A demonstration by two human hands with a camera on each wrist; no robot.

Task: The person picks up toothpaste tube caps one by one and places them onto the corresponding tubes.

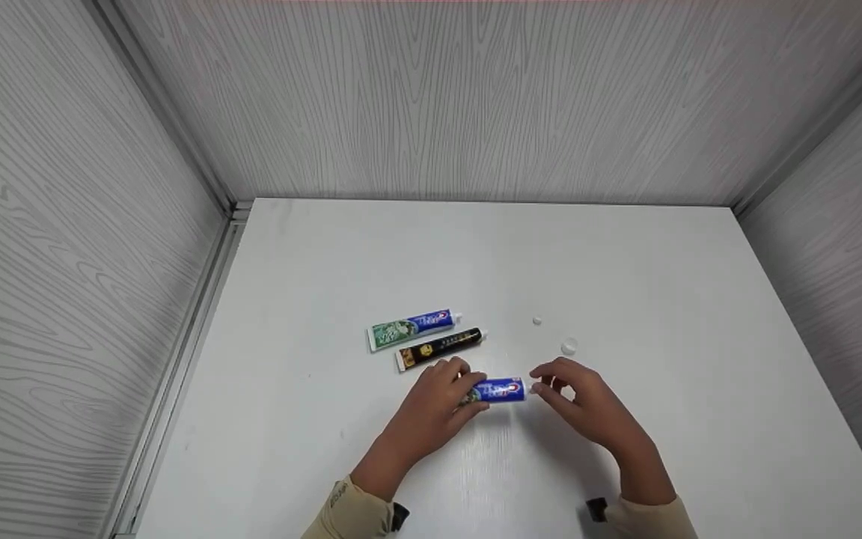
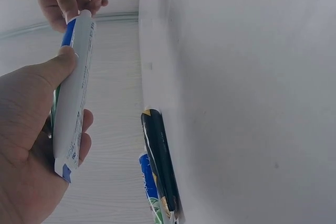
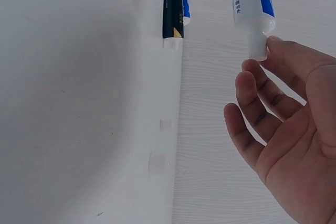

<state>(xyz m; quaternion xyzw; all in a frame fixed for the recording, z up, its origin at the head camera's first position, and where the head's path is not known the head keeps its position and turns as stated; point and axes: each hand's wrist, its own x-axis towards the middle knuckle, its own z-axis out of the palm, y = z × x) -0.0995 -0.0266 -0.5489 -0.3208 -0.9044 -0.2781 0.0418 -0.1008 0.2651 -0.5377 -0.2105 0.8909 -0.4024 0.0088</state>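
Observation:
My left hand (image 1: 438, 400) grips a blue, green and white toothpaste tube (image 1: 502, 390) around its body, thumb on one side and fingers on the other. The tube is raised above the table, its narrow end toward the right. At that end, my right hand (image 1: 584, 400) has its thumb against the white cap (image 3: 257, 46), with a curled finger close beside it. In the left wrist view, the white back of the tube (image 2: 75, 93) shows. A black toothpaste tube (image 1: 442, 348) and another blue-green tube (image 1: 412, 329) lie beyond the left hand.
Two small white round pieces that look like caps, a smaller one (image 1: 537, 320) and a larger one (image 1: 569, 346), lie beyond the right hand. The white table (image 1: 311, 262) is bordered by grey wood-grain panels (image 1: 431, 97) at the back and both sides.

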